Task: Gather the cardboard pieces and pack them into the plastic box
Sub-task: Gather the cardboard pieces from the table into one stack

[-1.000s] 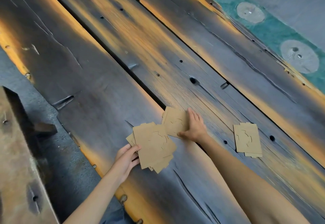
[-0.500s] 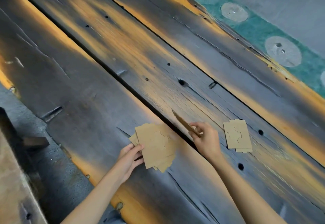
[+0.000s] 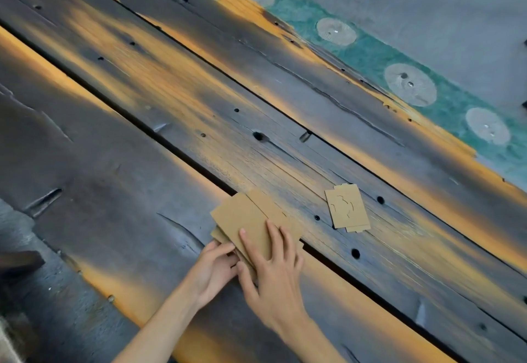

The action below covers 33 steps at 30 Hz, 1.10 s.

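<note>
A stack of brown cardboard pieces lies on the dark wooden planks near the gap between two boards. My left hand grips the stack's near-left edge from below and the side. My right hand rests flat on top of the stack, fingers spread, pressing the newest piece down. Two more cardboard pieces, overlapped and showing die-cut curves, lie apart to the right of the stack. No plastic box is in view.
The worktop is weathered planks with knot holes and a dark gap running diagonally. A green strip with pale round patches borders the far edge. A dark wooden block sits at the near left.
My right hand lifted a cardboard piece off the planks, carried it left and laid it on the stack in my left hand. The view shifted.
</note>
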### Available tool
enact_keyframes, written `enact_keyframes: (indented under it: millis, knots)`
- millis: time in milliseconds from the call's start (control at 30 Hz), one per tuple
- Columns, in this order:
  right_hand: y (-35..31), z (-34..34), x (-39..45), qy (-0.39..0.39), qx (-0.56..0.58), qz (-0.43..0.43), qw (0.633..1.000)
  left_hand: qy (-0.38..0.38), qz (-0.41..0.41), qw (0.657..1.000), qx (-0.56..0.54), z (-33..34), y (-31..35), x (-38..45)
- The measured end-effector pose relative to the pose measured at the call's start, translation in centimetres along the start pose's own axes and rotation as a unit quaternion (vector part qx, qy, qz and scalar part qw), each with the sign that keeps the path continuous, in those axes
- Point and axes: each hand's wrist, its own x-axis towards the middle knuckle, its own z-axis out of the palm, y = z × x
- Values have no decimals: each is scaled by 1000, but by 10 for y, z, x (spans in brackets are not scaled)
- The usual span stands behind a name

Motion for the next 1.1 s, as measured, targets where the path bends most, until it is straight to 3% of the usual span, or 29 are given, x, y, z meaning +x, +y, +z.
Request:
enact_keyframes:
  millis: [233,400,600,767,1033,1100]
  knots:
    - [14,-1,-10,8,-51,11,999,-65,-16,997,-35,14,-12,0]
    - [25,0,-13,6,-41,18,999,0,-9,999,34,30,-24,10]
    - [52,-4,-13,14,95,50,994,53,-29,996,71,26,-39,24]
    - [109,-29,10,94,191,115,970,71,-31,991,112,25,-45,36]
    - [139,-32,31,5,241,178,954,73,-39,986,143,34,-53,49]
    - [139,-29,33,12,262,201,944,70,-43,986,148,34,-54,52]
